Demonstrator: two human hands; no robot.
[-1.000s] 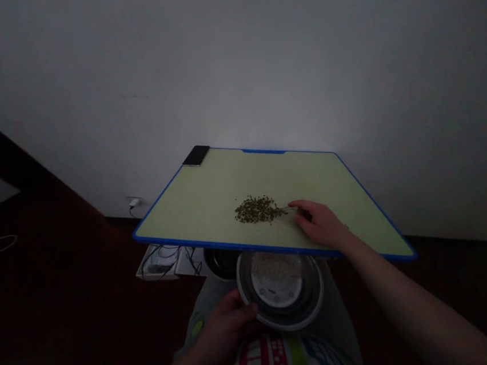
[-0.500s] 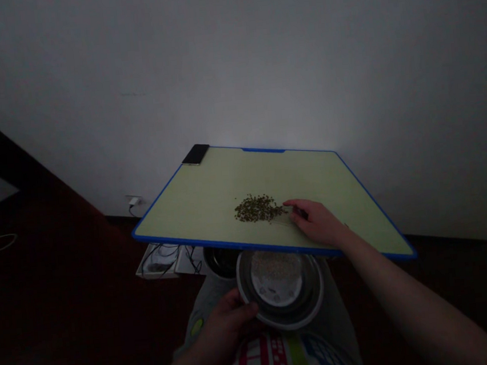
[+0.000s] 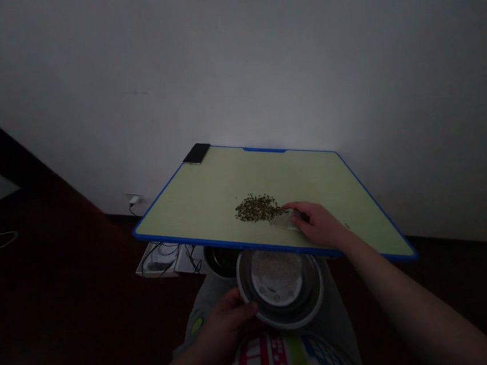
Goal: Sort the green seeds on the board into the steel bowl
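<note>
A pale green board with a blue edge (image 3: 185, 205) is held tilted in front of me, and a heap of small green-brown seeds (image 3: 257, 208) lies on it. My right hand (image 3: 319, 225) rests on the board, shut on a small clear plastic piece (image 3: 285, 220) whose edge is beside the heap. Below the board's near edge, my left hand (image 3: 226, 336) grips the rim of a steel bowl (image 3: 302, 317). Pale grains (image 3: 276, 277) fill the bowl's bottom.
A black phone (image 3: 196, 153) lies on the board's far corner. Under the board are a dark bowl (image 3: 221, 262) and a white box with black cables (image 3: 160, 259). A plug (image 3: 134, 200) sits low on the white wall.
My right hand has slid slightly left and down, bringing the clear piece closer to the heap. The bowl and my left hand have hardly moved.
</note>
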